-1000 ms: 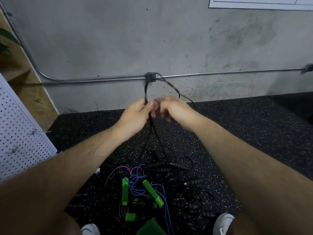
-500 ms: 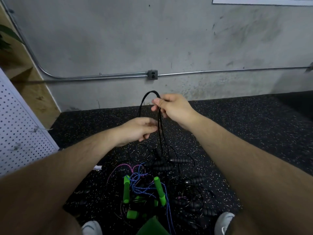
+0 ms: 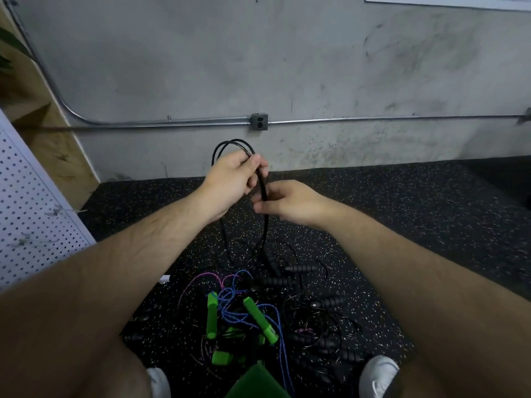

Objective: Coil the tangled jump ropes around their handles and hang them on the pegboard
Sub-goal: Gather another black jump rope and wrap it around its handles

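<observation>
Black jump rope, two-handed hold above the floor pile.
Left hand [image 3: 232, 179] curled round the gathered loops of the black rope [image 3: 262, 186]; right hand [image 3: 287, 202] pinching the strands just below. Strands hang into the tangled pile [image 3: 258, 308] between two white shoes [image 3: 377, 374]. Pegboard [image 3: 31, 214] at the left edge, well apart; bare speckled floor [image 3: 416, 214] to the right; wall [image 3: 316, 67] beyond.

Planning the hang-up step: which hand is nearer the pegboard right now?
Left. The left hand, gripping the black rope at its loop, is on the side of the pegboard; the right hand holds the same rope just below, farther from the board.
</observation>
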A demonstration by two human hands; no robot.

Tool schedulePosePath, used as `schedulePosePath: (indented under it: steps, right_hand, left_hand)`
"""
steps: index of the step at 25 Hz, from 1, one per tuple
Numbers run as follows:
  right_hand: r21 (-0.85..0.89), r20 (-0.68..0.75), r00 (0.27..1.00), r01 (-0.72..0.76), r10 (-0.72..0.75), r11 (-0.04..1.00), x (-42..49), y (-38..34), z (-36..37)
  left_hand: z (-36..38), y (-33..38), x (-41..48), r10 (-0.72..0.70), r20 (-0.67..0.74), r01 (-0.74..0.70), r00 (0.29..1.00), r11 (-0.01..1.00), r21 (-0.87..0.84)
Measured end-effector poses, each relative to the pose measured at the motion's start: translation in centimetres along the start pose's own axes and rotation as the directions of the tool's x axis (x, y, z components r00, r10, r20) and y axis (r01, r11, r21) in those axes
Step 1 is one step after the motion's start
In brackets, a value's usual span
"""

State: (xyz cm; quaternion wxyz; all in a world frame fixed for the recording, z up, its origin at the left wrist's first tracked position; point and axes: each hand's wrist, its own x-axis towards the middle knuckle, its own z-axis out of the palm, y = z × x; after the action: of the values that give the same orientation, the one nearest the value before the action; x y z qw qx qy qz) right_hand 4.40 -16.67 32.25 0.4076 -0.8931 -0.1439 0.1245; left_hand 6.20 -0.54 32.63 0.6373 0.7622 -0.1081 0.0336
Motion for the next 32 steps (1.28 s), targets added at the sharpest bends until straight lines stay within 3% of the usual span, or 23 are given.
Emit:
schedulePosePath:
  steps: [4, 6, 8, 10, 13, 15, 17, 18, 21, 24, 26, 27, 30, 32]
  right_hand:
    - [0.058, -0.220, 0.975, 0.029, -0.015, 0.998, 0.3, -0.4, -0.1]
    - [0.187, -0.293, 0.956, 0.074, -0.016, 0.979, 0.2, -1.0, -0.8]
    - [0.302, -0.334, 0.942, 0.125, -0.018, 0.945, 0.5, -1.4, -1.1]
    - [0.395, -0.368, 0.929, 0.185, -0.030, 0.900, 0.9, -1.8, -1.2]
    - [0.489, -0.335, 0.942, 0.179, -0.005, 0.854, 1.0, -1.9, -1.4]
    - [0.232, -0.139, 0.990, 0.031, 0.001, 0.972, 0.5, -0.7, -0.8]
    - [-0.015, 0.060, 0.997, -0.044, 0.045, 0.999, 0.2, 0.6, 0.6]
    - [-0.049, 0.059, 0.997, -0.050, 0.053, 0.998, 0.3, 1.1, 1.2]
    - [-0.033, -0.135, 0.991, -0.020, 0.015, 0.999, 0.7, 0.7, 1.1]
    - [0.088, -0.299, 0.953, 0.070, -0.040, 0.994, 0.4, -1.4, -0.3]
    - [0.180, -0.350, 0.934, 0.137, -0.067, 0.974, 0.4, -2.5, -0.8]
    - [0.221, -0.371, 0.925, 0.175, -0.083, 0.959, 0.5, -2.9, -0.9]
    - [0.368, -0.415, 0.908, 0.232, -0.064, 0.900, 0.8, -2.9, -1.2]
    - [0.349, -0.287, 0.958, 0.111, -0.006, 0.931, 0.7, -1.9, -1.1]
  left_hand:
    - [-0.7, -0.9, -0.4, -0.100, 0.076, 0.103, 0.992, 0.994, -0.039]
    - [-1.2, -1.8, -0.9, -0.166, 0.251, 0.184, 0.954, 0.982, -0.049]
    - [-1.0, -2.3, -1.9, -0.165, 0.375, 0.118, 0.912, 0.982, 0.146]
    - [-0.3, -2.4, -2.2, -0.123, 0.334, 0.007, 0.934, 0.945, 0.328]
    - [0.0, -1.5, -1.5, -0.039, 0.146, -0.005, 0.989, 0.957, 0.291]
    - [-0.3, -0.6, -0.9, 0.014, 0.026, -0.018, 1.000, 0.988, 0.154]
    - [-0.6, 0.2, -0.6, 0.060, -0.013, -0.060, 0.998, 0.998, -0.025]
    - [-0.8, 0.4, -0.4, 0.076, -0.013, -0.076, 0.997, 0.995, -0.066]
    - [-1.7, -0.3, -0.4, 0.039, 0.017, -0.039, 0.999, 0.999, -0.014]
    - [-2.2, -2.5, -1.1, -0.104, 0.221, 0.060, 0.970, 0.978, 0.198]
    - [-1.6, -3.3, -1.9, -0.181, 0.375, 0.044, 0.909, 0.938, 0.344]
    - [-1.1, -3.4, -2.1, -0.187, 0.386, 0.034, 0.903, 0.928, 0.370]
    - [-0.7, -2.4, -1.5, -0.097, 0.230, 0.021, 0.968, 0.949, 0.316]
    - [-1.2, -1.5, -0.7, -0.024, 0.135, -0.009, 0.991, 0.971, 0.241]
